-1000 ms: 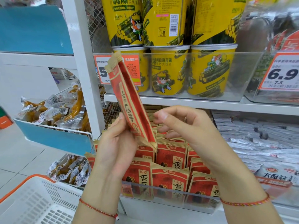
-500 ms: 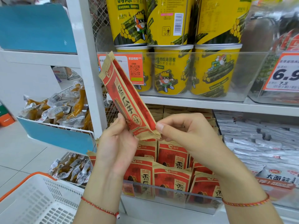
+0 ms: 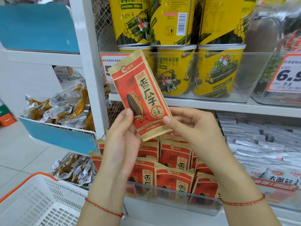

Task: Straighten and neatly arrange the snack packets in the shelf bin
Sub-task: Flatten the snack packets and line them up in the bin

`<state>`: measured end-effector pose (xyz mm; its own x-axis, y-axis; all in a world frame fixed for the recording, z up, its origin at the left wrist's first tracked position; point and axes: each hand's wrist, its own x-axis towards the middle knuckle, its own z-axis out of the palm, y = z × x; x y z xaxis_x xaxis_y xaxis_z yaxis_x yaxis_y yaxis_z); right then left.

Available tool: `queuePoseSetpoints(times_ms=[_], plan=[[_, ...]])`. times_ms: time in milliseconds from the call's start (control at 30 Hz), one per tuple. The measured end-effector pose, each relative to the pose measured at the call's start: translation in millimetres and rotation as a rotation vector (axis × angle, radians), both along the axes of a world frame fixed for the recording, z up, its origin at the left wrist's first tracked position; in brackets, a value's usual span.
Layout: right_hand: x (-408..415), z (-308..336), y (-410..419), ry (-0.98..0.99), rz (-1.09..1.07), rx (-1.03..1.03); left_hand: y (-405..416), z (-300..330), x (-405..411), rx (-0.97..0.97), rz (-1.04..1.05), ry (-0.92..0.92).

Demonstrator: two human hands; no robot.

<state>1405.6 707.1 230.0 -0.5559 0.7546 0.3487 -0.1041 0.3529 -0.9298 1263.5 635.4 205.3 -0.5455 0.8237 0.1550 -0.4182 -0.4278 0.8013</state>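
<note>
I hold one red and tan sunflower seed packet [image 3: 140, 93] up in front of the shelf, its printed face toward me and its top tilted left. My left hand [image 3: 121, 141] grips its lower left edge with thumb on the front. My right hand [image 3: 193, 128] pinches its lower right corner. Below my hands, several matching packets [image 3: 175, 155] stand in rows inside a clear plastic shelf bin [image 3: 175, 195]; some lean unevenly.
Yellow seaweed roll cans [image 3: 218, 70] fill a clear bin on the shelf above. Silver and white packets [image 3: 263, 144] lie to the right. Blue-fronted wire racks of vacuum-packed snacks [image 3: 61, 110] hang left. A white basket with orange rim [image 3: 37, 203] sits at lower left.
The packet has turned from edge-on to face me fully. Both hands rose slightly and shifted right, and my right thumb now pinches the packet's lower right corner.
</note>
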Motion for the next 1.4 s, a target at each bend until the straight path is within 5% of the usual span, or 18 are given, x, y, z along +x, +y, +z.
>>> queuePoseSetpoints(times_ms=[300, 533, 667, 1067, 1400], plan=[[-0.9, -11.0, 6.9, -0.242, 0.074, 0.041, -3.2, 7.3, 10.5, -0.001, 0.203, 0.233], [-1.6, -0.8, 3.6, 0.126, -0.093, -0.078, -7.8, -2.1, 19.4, -0.074, 0.620, 1.106], [-2.1, -0.7, 5.0, 0.125, -0.081, -0.124, -3.2, -10.3, 20.5, -0.051, 0.683, 1.388], [-0.4, -2.1, 7.6, 0.188, -0.076, -0.105, -4.1, -9.2, 19.8, -0.047, 0.631, 1.328], [-0.9, -1.2, 6.7, 0.177, -0.131, -0.097, -0.8, -13.9, 18.9, 0.007, 0.726, 1.504]])
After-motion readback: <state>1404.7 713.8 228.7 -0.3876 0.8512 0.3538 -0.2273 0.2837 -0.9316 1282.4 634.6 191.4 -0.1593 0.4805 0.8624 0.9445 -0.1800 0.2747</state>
